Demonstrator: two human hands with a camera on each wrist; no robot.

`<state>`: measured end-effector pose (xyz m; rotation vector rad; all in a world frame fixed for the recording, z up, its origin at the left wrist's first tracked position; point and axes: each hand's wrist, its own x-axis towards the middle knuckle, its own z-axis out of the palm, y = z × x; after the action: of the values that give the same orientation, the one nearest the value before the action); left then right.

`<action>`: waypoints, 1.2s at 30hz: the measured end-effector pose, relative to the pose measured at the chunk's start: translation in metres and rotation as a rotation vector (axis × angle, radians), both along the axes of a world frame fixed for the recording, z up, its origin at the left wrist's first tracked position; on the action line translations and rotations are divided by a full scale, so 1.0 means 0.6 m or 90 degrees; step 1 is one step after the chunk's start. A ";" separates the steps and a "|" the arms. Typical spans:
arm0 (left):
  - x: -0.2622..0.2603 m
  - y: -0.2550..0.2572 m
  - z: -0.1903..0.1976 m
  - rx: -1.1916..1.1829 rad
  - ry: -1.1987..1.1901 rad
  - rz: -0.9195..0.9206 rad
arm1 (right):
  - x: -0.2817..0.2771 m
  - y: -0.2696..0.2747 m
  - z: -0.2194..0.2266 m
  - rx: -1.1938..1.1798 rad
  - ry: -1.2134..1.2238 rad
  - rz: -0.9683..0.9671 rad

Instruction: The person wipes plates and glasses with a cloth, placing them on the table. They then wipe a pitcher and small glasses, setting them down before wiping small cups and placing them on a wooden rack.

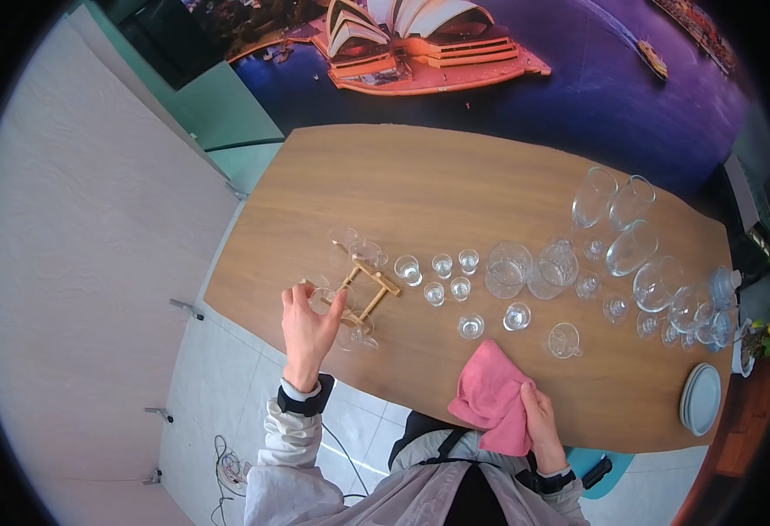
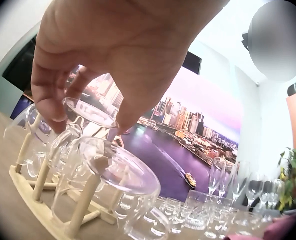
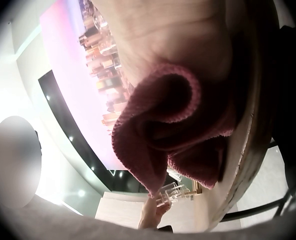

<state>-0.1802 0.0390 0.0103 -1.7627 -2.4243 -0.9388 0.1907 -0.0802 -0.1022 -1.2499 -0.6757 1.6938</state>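
At the left of the table, a wooden cup rack (image 1: 378,277) carries clear glass cups upside down on its pegs. My left hand (image 1: 308,337) reaches over the rack's near left side. Thumb and fingers pinch one clear glass cup (image 2: 90,113) at its upturned base, beside another glass cup (image 2: 123,172) on a peg. My right hand (image 1: 540,423) grips a pink cloth (image 1: 493,386) near the table's front edge. The cloth hangs in folds from the fingers, hiding the fingertips in the right wrist view.
Right of the rack stand several small glasses (image 1: 408,271) and two large glass vessels (image 1: 509,270). A handled glass cup (image 1: 565,340) sits nearer the front. Stemmed glasses (image 1: 632,250) crowd the right side, with stacked white plates (image 1: 702,400) at the right edge.
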 end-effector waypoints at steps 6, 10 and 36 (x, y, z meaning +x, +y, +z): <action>-0.013 0.003 -0.011 0.012 -0.016 -0.012 | 0.000 0.000 -0.003 0.003 0.017 -0.007; -0.050 -0.002 -0.019 -0.009 -0.108 0.043 | 0.003 0.002 0.002 -0.003 0.014 0.004; -0.112 0.024 0.042 -0.135 -0.371 -0.122 | 0.007 0.003 -0.005 -0.007 0.048 0.015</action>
<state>-0.2472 0.0535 0.0355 -2.0548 -2.8099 -1.4384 0.1946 -0.0786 -0.1053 -1.1837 -0.6399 1.7570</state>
